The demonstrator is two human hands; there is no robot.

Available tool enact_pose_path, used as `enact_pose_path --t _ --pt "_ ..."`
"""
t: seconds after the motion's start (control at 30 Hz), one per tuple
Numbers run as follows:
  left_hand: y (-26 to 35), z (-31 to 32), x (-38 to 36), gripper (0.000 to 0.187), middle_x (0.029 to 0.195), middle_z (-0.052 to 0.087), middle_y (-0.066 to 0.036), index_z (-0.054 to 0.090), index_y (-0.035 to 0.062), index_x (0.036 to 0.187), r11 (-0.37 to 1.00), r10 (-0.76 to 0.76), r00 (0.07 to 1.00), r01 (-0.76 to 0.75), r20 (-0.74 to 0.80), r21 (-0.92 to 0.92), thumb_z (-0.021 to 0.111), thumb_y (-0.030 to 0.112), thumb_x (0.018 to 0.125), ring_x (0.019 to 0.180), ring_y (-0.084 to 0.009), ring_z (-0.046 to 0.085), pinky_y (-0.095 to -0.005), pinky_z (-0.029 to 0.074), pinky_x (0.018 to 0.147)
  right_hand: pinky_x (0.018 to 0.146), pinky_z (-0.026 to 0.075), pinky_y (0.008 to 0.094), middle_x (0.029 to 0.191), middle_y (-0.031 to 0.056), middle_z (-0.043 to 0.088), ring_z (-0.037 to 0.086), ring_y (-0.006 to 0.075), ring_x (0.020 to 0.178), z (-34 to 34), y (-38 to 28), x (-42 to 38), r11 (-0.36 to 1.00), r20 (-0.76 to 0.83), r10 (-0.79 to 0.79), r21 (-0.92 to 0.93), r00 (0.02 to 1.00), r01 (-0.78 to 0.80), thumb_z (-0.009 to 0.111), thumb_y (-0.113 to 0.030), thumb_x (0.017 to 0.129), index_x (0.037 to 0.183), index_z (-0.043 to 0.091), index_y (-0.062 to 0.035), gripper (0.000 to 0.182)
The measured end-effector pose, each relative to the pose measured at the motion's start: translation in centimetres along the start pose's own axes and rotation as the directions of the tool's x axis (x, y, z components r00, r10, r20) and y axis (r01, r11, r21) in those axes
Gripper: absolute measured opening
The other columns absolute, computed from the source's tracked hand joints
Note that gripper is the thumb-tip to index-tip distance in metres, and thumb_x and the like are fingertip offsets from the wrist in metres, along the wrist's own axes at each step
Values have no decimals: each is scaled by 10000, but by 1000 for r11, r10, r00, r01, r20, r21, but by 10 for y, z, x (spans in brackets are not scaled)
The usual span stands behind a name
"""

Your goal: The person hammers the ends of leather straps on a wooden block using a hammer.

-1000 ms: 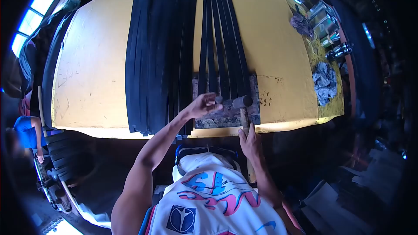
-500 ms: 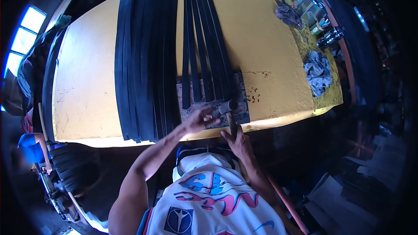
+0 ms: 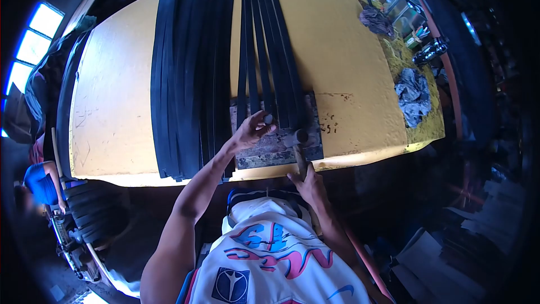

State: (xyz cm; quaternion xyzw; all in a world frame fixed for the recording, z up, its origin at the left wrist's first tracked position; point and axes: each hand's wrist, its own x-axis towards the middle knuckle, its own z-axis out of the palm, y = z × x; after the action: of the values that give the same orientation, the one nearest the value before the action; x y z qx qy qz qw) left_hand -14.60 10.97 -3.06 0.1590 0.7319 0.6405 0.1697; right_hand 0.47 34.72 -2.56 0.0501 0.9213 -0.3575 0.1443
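Observation:
My left hand (image 3: 251,132) is closed around a short punch-like tool with a round grey top (image 3: 268,119), held over the ends of the loose black strips (image 3: 251,73). These narrow strips run away from me, their near ends lying on a dark, stained board (image 3: 264,155). My right hand (image 3: 311,184) grips the handle of a hammer (image 3: 301,160) at the table's front edge. Its head overlaps the board's right part in this view. The tool's lower end is hidden by my fingers.
A wide band of black strips (image 3: 191,67) lies left of the board on the yellow table (image 3: 118,90). Crumpled dark cloth (image 3: 413,97) and a dark bottle-like object (image 3: 430,50) are at the right end. Another person in a blue shirt (image 3: 42,183) is at lower left.
My left hand has moved up and slightly left with the tool, from beside the hammer head to the strip ends. The right hand keeps the hammer in nearly the same place.

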Motion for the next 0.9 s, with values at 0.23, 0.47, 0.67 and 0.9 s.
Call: enact_pose_path --t 0.23,0.47,0.67,0.9 --pt "14 43 -40 485 977 614 -85 489 22 1223 943 -288 919 321 270 -85 637 384 936 908 -148 588 -269 501 751 728 530 511 908 322 649 634 492 918 -2 -3 4 994 63 95 45 993 -98 660 -522 860 1136 493 47 654" --pt "-3 65 -64 565 1249 532 -153 366 26 1325 745 -361 908 418 212 -520 605 372 947 1096 -228 602 -361 573 893 599 531 495 804 321 642 652 496 772 -8 -3 3 992 20 36 120 999 -38 704 -581 798 1032 514 56 705" --pt "-38 67 -73 466 1162 598 -92 467 28 1252 926 -244 970 238 17 -294 641 327 940 1090 -178 586 -320 485 933 683 523 525 836 334 637 630 515 856 -7 1 5 953 147 185 216 972 -214 701 -507 829 1063 495 54 642" --pt "-4 1 -7 387 974 638 -86 523 35 1081 990 -136 990 137 -32 17 684 343 909 974 -171 623 -344 487 859 743 506 556 868 346 627 613 528 886 -14 -15 4 990 128 123 56 984 -131 656 -396 888 1139 442 44 549"
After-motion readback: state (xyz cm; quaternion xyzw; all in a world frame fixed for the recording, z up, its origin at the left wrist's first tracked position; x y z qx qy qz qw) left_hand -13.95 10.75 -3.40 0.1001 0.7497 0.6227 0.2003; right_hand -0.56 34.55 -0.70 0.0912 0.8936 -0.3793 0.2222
